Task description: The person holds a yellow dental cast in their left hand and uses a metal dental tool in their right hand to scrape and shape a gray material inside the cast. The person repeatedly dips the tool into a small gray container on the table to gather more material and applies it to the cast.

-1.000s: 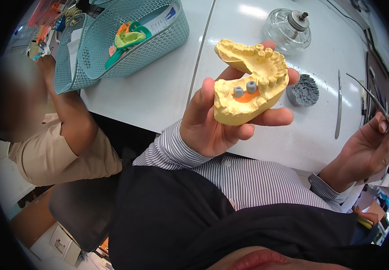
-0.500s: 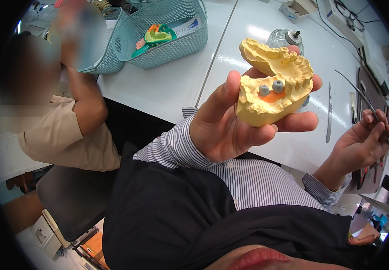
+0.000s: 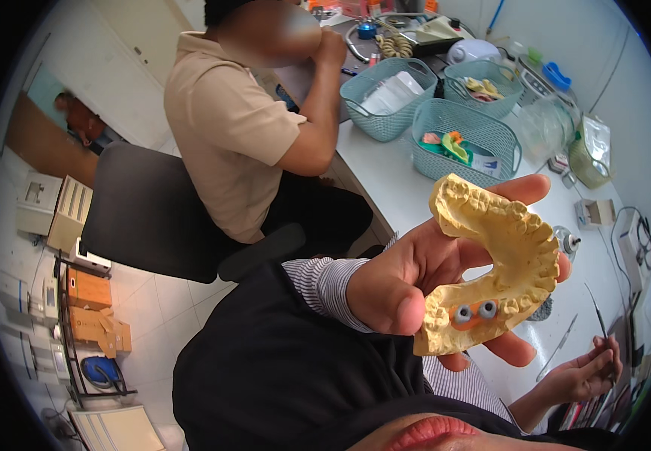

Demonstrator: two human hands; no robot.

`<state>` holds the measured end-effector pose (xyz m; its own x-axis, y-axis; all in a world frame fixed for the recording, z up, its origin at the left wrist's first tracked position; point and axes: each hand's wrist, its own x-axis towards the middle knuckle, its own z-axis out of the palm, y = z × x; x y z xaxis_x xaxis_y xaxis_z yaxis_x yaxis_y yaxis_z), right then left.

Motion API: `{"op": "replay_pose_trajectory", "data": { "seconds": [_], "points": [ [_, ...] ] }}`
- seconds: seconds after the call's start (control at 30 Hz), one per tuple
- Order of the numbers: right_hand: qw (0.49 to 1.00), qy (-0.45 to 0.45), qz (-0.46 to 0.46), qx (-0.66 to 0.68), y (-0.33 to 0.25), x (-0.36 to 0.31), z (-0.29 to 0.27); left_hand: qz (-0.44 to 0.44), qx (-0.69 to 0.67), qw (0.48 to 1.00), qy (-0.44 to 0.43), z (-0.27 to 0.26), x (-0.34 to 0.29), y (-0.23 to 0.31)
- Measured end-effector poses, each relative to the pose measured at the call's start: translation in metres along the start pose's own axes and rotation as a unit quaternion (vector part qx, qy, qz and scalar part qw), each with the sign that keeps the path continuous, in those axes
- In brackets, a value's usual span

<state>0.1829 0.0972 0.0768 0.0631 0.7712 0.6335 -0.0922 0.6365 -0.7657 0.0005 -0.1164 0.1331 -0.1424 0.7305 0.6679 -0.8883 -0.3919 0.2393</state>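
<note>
Dental model (image 3: 525, 263), quantity one, yellow, two grey posts (image 3: 462, 313) fitted: gripped by the left hand (image 3: 389, 286) at its 9 o'clock. Three teal baskets (image 3: 434, 160) stand on the bench (image 3: 378, 173), 11 to 12 o'clock. At 4 o'clock, the right hand (image 3: 577, 377) grips one slim instrument (image 3: 597, 312).

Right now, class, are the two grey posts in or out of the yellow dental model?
In: both grey posts protrude from the orange patch in the yellow dental model, which the left hand holds.
</note>
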Motion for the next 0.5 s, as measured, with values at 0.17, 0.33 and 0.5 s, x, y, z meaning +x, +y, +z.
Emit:
{"op": "replay_pose_trajectory", "data": {
  "seconds": [0.17,0.33,0.5],
  "points": [
    [0.999,-0.041,-0.015,-0.023,0.003,-0.002,-0.005,0.113,0.057,0.991,0.044,0.035,-0.006,-0.006],
    [0.998,-0.054,-0.03,-0.002,-0.005,0.0,-0.002,0.081,0.033,0.996,0.011,0.049,-0.011,-0.001],
    [0.999,-0.023,-0.025,0.021,-0.006,0.0,-0.004,0.111,0.087,0.986,-0.089,0.026,-0.001,-0.001]
  ]
}}
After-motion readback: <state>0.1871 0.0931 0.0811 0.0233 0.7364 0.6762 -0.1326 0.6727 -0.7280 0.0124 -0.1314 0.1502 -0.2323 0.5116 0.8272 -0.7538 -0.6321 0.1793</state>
